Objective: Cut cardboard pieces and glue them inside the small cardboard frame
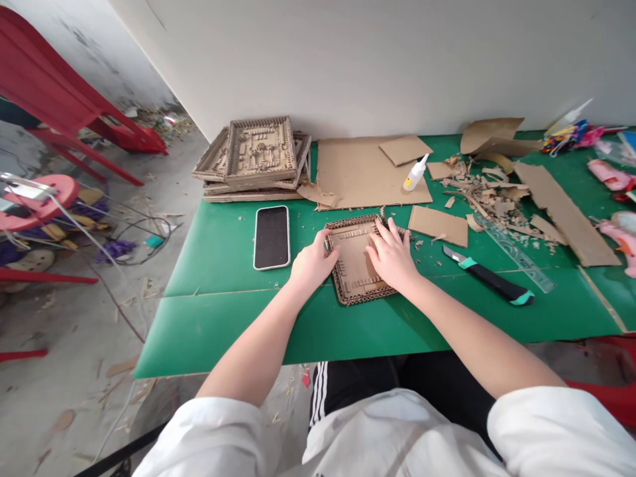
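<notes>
A shallow square cardboard tray point(355, 260) with a rim of corrugated strip lies on the green table in front of me. My left hand point(317, 260) holds its upper left edge, thumb inside the rim and fingers outside. Over the right wall, my right hand point(391, 255) pinches the rim, its thumb inside and its fingers reaching toward the upper right corner. A short strip end point(382, 213) sticks up just beyond those fingers. Small ridged pieces line the tray's inner edges. Part of the right wall is hidden under my right hand.
Left of the tray lies a phone point(271, 237); behind it are stacked finished-looking cardboard trays point(261, 149). A glue bottle point(416, 173) stands on a cardboard sheet point(348, 165). To the right are a utility knife point(489, 276), a clear ruler point(521, 258) and cardboard scraps point(497, 195).
</notes>
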A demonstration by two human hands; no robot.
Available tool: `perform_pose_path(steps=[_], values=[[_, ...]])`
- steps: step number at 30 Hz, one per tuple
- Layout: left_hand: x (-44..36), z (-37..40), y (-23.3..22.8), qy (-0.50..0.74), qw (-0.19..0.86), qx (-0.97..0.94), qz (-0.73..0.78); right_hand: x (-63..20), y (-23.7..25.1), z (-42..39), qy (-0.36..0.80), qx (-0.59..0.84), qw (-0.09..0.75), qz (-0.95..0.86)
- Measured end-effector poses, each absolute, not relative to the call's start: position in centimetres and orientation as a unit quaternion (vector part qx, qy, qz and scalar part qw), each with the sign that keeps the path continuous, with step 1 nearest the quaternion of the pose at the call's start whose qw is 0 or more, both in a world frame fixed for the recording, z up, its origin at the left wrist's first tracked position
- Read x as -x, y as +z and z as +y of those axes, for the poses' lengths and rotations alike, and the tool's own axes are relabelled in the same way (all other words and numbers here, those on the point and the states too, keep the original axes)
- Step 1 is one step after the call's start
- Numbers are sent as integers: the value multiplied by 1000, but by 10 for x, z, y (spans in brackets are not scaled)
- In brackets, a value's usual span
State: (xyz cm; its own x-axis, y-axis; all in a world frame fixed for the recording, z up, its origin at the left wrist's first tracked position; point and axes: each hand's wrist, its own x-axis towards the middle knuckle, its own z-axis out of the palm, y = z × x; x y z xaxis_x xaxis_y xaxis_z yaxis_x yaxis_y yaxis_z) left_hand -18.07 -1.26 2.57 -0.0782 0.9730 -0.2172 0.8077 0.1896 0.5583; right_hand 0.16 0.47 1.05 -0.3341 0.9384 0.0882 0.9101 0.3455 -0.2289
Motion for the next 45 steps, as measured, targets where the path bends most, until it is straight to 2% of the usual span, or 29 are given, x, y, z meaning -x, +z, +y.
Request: perform_pose_path(steps=[4, 10, 17, 31, 37, 40, 43, 45], values=[[180, -13, 26, 139, 267, -625, 720, -8, 9, 4, 76, 556, 158, -813], [180, -13, 26, 130, 262, -629, 720, -31, 10, 11, 80, 531, 288, -793], [180, -14, 25, 125, 254, -636, 718, -16, 14, 14, 91, 495, 222, -835], [177, -15, 27, 94, 230, -645, 722, 4, 11, 8, -25, 522, 129, -843], [176, -15, 27, 82, 215, -652, 723, 8, 7, 5, -44, 537, 146, -830], [175, -15, 26, 77, 206, -654, 724, 3, 8, 9, -12, 524, 157, -837], [176, -16, 25, 78, 204, -657, 721, -11, 14, 18, 54, 513, 217, -829], [176, -16, 25, 77, 203, -660, 719, -22, 19, 25, 51, 525, 273, -805]])
